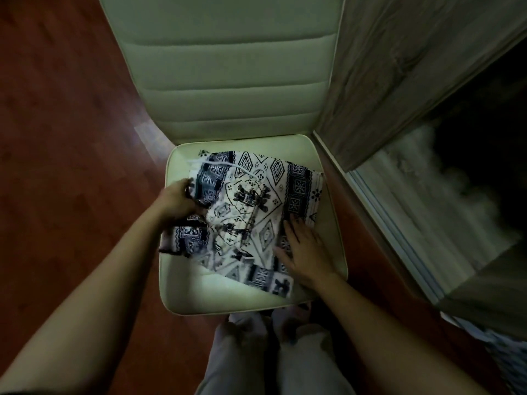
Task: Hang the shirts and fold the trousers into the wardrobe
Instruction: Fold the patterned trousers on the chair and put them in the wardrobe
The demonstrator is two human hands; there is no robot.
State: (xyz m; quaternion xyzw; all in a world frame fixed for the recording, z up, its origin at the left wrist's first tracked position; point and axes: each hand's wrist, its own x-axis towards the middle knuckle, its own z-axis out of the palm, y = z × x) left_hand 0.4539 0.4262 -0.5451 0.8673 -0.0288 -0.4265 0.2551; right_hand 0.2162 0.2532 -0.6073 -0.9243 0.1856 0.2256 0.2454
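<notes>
Patterned white and dark-blue trousers (256, 201) lie partly folded on the seat of a pale padded chair (228, 292). My left hand (178, 199) grips the left edge of the trousers, fingers curled round the cloth. My right hand (303, 246) lies flat on the right part of the fabric with straight fingers pressing it down. The open wardrobe (427, 195) stands to the right of the chair, its inside dark.
The chair's ribbed backrest (228, 81) rises behind the seat. Reddish wooden floor (71, 138) spreads to the left. A grey wood-grain wardrobe door (399, 67) stands at the upper right. My legs in light trousers (271, 360) are below the chair.
</notes>
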